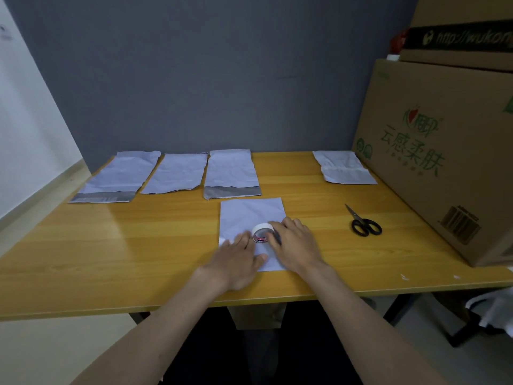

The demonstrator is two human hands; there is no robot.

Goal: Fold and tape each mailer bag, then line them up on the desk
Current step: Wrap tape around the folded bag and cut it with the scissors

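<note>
On the desk (138,245), left hand (236,262) flat on a folded mailer bag (249,215), right hand (294,245) apparently gripping a tape roll (262,232), scissors (363,223) nearby.

wooden desk (138,245), mailer bags (177,173), scissors (363,222), cardboard box (444,162)

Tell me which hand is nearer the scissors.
Right. The right hand grips the tape roll on the mailer bag, with bare desk between it and the scissors. The left hand lies flat on the bag, farther left.
</note>
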